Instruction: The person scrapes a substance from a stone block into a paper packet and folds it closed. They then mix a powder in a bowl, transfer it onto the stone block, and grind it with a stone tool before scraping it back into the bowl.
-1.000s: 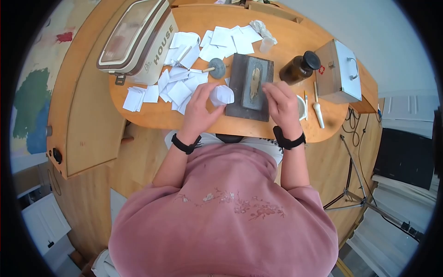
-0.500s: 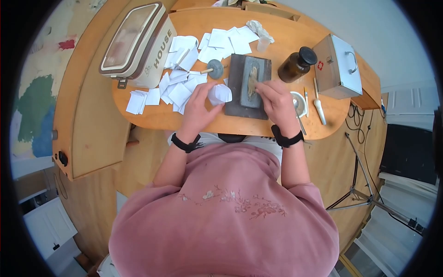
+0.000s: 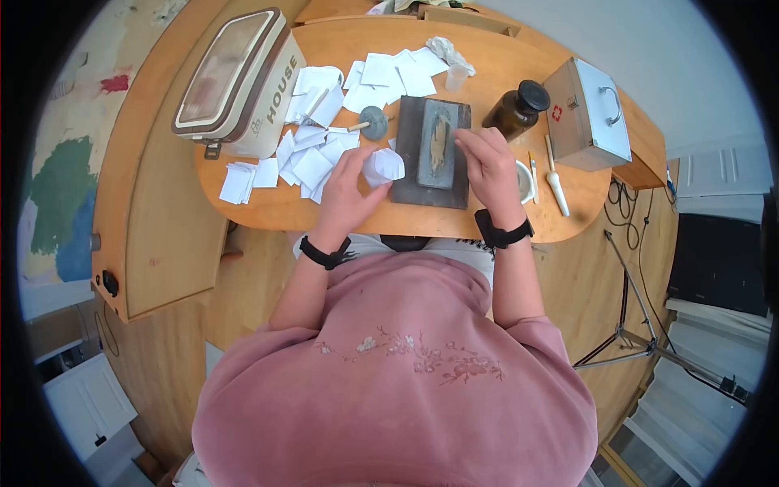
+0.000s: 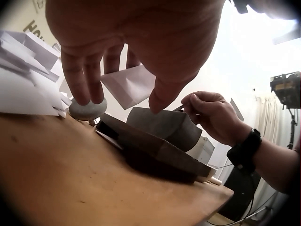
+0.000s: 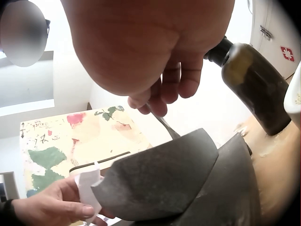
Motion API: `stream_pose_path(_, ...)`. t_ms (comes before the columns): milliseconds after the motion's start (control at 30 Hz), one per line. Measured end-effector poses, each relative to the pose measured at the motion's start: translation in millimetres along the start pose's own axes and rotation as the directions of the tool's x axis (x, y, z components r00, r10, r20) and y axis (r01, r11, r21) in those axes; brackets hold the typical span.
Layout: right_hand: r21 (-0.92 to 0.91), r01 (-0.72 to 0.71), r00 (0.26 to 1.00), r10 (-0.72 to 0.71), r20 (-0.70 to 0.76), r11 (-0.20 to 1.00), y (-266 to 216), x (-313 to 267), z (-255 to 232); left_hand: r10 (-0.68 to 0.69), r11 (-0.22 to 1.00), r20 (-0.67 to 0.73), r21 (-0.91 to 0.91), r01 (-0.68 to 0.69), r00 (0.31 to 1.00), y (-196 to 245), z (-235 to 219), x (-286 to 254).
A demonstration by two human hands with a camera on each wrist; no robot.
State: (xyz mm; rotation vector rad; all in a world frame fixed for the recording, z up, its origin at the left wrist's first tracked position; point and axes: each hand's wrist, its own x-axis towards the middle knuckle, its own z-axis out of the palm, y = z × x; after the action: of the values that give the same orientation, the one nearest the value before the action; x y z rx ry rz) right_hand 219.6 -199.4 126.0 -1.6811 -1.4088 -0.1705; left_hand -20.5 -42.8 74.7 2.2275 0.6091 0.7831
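My left hand (image 3: 350, 201) holds a folded white paper (image 3: 383, 166) between thumb and fingers, just left of a dark board (image 3: 411, 185). On that board lies a grey stone slab (image 3: 436, 174) with a tan paste or powder (image 3: 439, 146) spread along its top. Over the slab's right edge, my right hand (image 3: 493, 174) pinches a thin metal tool (image 5: 165, 126), whose lower end reaches the slab in the right wrist view. The left wrist view shows the paper (image 4: 130, 85) between the left fingers and thumb, its near end beside the slab (image 4: 162, 126).
Loose white papers (image 3: 312, 166) and a round grey lidded piece (image 3: 373, 122) lie left of the board. To the right are a brown bottle (image 3: 509, 116), a white bowl (image 3: 526, 182), a white-handled tool (image 3: 557, 191) and a metal case (image 3: 580, 122). A HOUSE box (image 3: 251, 122) stands far left.
The right hand moved from the slab's right side in over the paste, then back toward the right edge. The left hand keeps holding the paper in nearly the same place.
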Motion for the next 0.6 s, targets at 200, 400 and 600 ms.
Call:
stream_pose_path(200, 0.035, -0.036, 0.997, 0.034, 0.063, 0.999, -0.4, -1.7, -0.2, -0.005, 1.000, -0.002, -0.004, 0.005, 1.000, -0.5, -2.5, 1.1)
stream_pose_path(400, -0.025, -0.064, 0.998, 0.064, 0.009, 0.998, 0.7, 4.1, 2.7, -0.009, 0.999, 0.002, -0.038, 0.009, 1.000, -0.9, -2.2, 2.0)
stream_pose_path(600, -0.048, 0.061, 0.995, -0.064, -0.071, 0.997, 3.7, 5.8, 7.7, -0.016, 1.000, 0.005, -0.025, 0.016, 1.000, 1.2, -2.0, -2.5)
